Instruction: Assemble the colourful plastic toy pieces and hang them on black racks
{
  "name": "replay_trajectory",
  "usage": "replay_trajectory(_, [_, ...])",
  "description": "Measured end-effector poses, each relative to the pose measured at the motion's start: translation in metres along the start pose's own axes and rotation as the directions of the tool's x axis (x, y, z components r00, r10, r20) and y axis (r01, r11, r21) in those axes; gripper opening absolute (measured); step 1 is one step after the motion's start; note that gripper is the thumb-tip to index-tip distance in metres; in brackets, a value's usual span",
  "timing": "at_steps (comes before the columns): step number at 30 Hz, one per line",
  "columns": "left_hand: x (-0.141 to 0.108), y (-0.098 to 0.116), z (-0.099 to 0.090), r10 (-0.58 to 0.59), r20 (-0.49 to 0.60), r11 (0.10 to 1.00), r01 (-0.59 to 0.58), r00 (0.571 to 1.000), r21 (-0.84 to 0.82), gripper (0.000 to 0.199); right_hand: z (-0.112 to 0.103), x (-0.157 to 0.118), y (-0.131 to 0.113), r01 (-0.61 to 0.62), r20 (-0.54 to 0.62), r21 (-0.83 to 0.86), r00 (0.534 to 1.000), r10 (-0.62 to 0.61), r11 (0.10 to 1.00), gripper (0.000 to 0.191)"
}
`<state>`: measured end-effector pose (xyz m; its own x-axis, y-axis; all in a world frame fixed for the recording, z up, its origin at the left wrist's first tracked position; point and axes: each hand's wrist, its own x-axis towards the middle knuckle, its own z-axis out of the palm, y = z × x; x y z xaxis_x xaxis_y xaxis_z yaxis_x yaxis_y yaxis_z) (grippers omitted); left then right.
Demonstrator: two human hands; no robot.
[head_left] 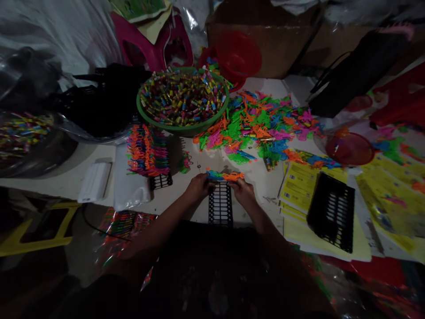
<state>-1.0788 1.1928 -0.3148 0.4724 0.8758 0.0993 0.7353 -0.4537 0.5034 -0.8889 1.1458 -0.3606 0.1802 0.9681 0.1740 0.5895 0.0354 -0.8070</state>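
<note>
A black slotted plastic rack (221,206) lies on the white table in front of my body. Across its far end sit small plastic toys, a blue one (215,174) at the left and an orange one (234,177) at the right. My left hand (199,187) is closed at the left end of this row, fingers on the blue toy. At the right end, my right hand (243,190) pinches the orange toy. Beyond them spreads a pile of mixed colourful toys (259,119). Another rack filled with toys (148,150) stands to the left.
A green basin (184,129) of wrapped pieces stands at the back. Black racks (332,210) rest on yellow printed cards (297,186) at the right. A white block (95,180) and clear plastic bags (129,190) lie left. Red basket (239,53) sits behind.
</note>
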Motion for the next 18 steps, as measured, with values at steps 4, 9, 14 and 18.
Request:
replay_trajectory(4, [0.001, -0.001, 0.003, 0.013, -0.023, 1.000, -0.014, 1.000, -0.024, 0.008, 0.002, 0.000, 0.001, 0.027, -0.020, -0.025, 0.999, -0.028, 0.999, 0.013])
replay_trajectory(9, [0.000, -0.006, 0.009, 0.001, -0.048, 0.997, -0.005, 0.999, -0.075, 0.010, 0.010, -0.004, -0.002, -0.017, -0.064, -0.009, 0.998, 0.016, 1.000, 0.015])
replay_trajectory(14, [-0.008, -0.008, 0.004, -0.051, -0.035, 0.984, 0.044, 0.998, -0.172, 0.014, -0.011, 0.007, 0.006, -0.001, 0.102, 0.178, 0.995, -0.018, 0.984, 0.018])
replay_trajectory(18, [-0.012, -0.005, 0.004, -0.153, -0.055, 0.942, 0.129, 0.987, -0.310, 0.033, -0.041, 0.047, 0.014, 0.060, -0.085, 0.125, 0.995, -0.050, 0.990, 0.030])
